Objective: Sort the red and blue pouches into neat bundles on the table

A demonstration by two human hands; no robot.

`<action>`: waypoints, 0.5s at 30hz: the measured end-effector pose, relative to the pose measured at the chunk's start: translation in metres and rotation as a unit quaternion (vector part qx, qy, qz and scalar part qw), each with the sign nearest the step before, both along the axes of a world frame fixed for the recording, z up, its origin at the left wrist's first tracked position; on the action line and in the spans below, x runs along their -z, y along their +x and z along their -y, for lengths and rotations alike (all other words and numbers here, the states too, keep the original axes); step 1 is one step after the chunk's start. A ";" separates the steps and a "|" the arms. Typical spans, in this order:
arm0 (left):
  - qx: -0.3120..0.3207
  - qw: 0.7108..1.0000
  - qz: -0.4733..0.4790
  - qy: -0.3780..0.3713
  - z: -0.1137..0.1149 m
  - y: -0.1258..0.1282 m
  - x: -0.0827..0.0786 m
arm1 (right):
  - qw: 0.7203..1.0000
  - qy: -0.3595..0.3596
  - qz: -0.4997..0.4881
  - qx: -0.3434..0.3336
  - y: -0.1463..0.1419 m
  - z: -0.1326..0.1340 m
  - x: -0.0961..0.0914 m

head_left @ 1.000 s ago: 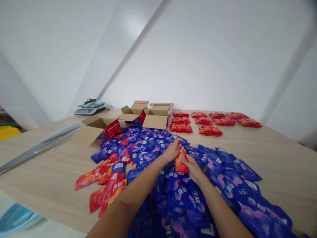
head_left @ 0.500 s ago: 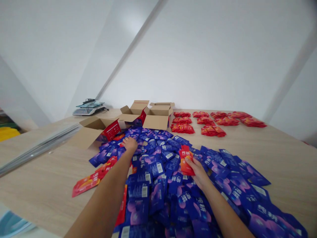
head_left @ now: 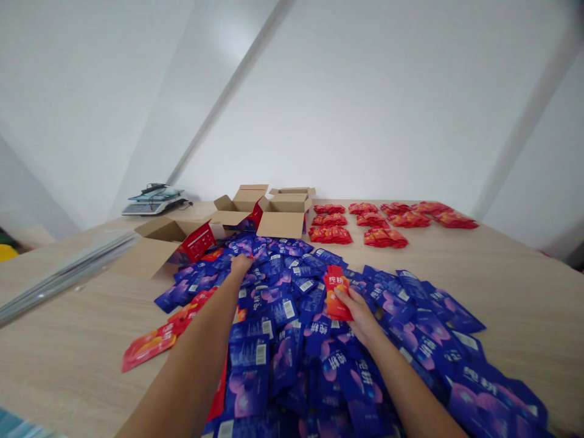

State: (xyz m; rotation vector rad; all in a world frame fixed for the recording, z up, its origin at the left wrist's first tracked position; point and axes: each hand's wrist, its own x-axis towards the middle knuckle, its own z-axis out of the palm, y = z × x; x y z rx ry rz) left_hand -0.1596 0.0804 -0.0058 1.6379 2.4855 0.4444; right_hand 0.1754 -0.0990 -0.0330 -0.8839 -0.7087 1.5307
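My right hand [head_left: 358,310] is closed around a small stack of red pouches [head_left: 336,292] with orange fruit prints, held upright above the heap. Farther forward and to the left, my left hand [head_left: 241,264] reaches into the far part of the heap of blue pouches [head_left: 280,310]. Its fingers look curled in, and a bit of red shows by them; what they grip is hidden. More red pouches [head_left: 148,348] lie along the heap's left side, and one is partly covered beside my left forearm.
Open cardboard boxes [head_left: 283,224] stand behind the heap, another box [head_left: 148,252] to the left. Piles of red pouches [head_left: 331,235] sit in rows at the back right. A scale [head_left: 152,205] and long grey strips [head_left: 68,277] lie on the left of the wooden table [head_left: 456,261].
My left hand has closed up among the pouches, its fingers now less visible. My right hand still holds the red pouches. The whole view has shifted slightly.
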 end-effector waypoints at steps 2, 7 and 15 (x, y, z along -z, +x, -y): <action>0.004 1.000 0.001 -0.018 -0.001 0.006 0.001 | 1.000 -0.002 -0.003 -0.001 0.000 -0.001 0.001; 0.071 0.997 -0.005 -0.011 0.007 0.018 -0.001 | 1.000 -0.002 -0.007 -0.014 0.001 -0.003 0.001; 0.175 0.977 -0.043 0.116 0.043 0.054 -0.023 | 1.000 0.001 -0.029 -0.007 0.001 -0.003 0.005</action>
